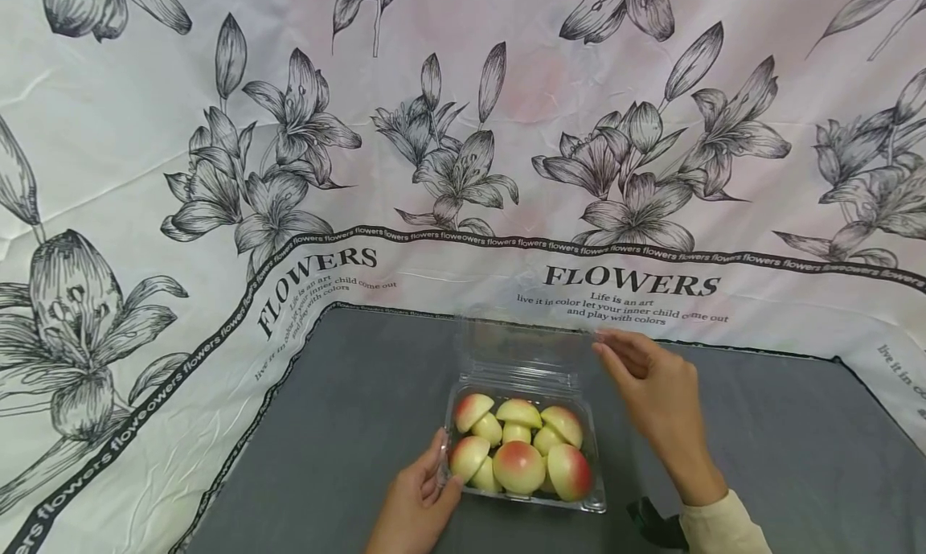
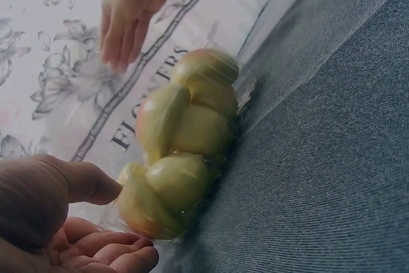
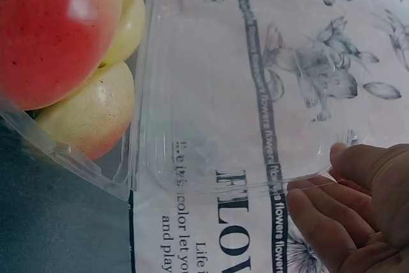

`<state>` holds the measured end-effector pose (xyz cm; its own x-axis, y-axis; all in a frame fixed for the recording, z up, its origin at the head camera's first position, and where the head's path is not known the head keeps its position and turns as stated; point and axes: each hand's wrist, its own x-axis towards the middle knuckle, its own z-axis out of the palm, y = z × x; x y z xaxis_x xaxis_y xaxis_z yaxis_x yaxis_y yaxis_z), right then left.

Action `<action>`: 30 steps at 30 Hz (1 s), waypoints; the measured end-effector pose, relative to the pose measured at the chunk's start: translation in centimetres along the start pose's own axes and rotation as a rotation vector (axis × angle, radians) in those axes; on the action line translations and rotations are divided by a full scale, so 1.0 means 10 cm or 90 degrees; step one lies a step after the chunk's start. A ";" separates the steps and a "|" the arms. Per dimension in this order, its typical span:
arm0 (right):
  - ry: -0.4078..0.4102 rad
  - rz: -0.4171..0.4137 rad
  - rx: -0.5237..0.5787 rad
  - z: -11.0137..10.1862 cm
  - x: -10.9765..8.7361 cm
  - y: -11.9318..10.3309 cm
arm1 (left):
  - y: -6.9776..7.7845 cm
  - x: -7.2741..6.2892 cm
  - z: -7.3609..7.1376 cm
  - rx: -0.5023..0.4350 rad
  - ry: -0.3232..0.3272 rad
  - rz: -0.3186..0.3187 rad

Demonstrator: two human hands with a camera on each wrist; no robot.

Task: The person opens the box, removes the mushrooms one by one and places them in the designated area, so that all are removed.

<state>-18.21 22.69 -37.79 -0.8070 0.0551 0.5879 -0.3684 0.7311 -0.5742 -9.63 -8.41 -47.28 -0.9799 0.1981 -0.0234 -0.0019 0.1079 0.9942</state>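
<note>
A clear plastic clamshell box [image 1: 597, 473] lies on the grey surface with its transparent lid [image 1: 517, 345] raised at the back. Inside sit several mushroom-shaped pieces [image 1: 519, 467], yellow-green with red blush on their caps. My left hand [image 1: 419, 494] holds the box's left front side between thumb and fingers; the left wrist view shows the thumb [image 2: 92, 183] against its wall. At the lid's far right corner, my right hand [image 1: 654, 389] pinches the edge, as the right wrist view shows with the thumb [image 3: 367, 164] over the rim.
Grey cloth [image 1: 347, 425] covers the tabletop around the box. Behind and to the left stands a white sheet [image 1: 463, 281] printed with black flowers and lettering. A dark strap with a green part [image 1: 651, 522] sits near the right wrist, beside a cream sleeve [image 1: 723, 526].
</note>
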 end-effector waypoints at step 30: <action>-0.134 0.129 0.035 0.20 0.14 0.30 | 0.01 0.00 0.00 -0.021 -0.004 0.012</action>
<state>-21.33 23.57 -39.79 -0.9424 0.0498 0.3309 -0.2103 0.6808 -0.7016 -9.62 -8.37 -47.19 -0.9787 0.2054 -0.0050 0.0100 0.0716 0.9974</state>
